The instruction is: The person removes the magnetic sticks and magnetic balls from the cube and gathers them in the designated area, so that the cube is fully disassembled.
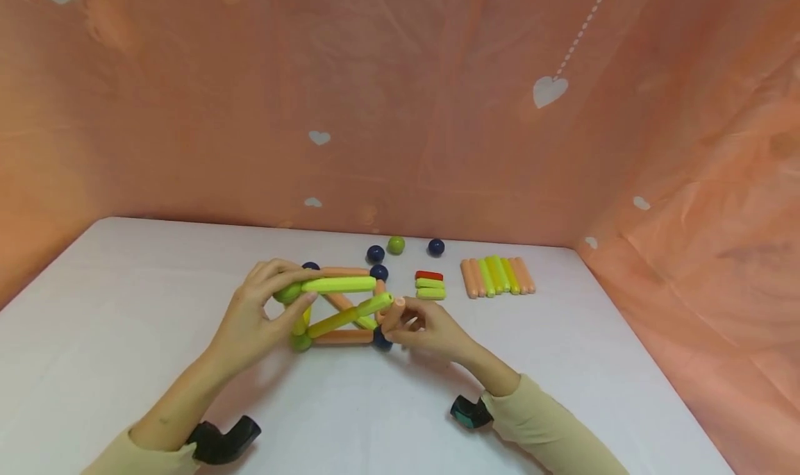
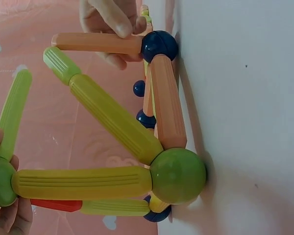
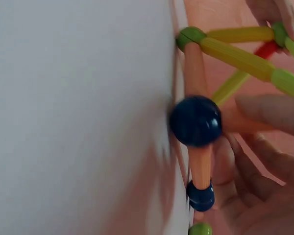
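Note:
A frame of coloured magnetic rods and balls stands on the white table. My left hand grips its raised green ball, with finger and thumb reaching the light-green rod that sticks out from it. My right hand pinches an orange rod that rises from the dark blue ball at the near right corner. From the lower green ball, a yellow rod with a short light-green rod on its end slants upward. That short rod's tip is near the orange rod's top.
Behind the frame lie loose blue balls and a green ball. Right of these are short red and light-green rods, then a row of several long rods. A pinkish-orange curtain hangs behind the table.

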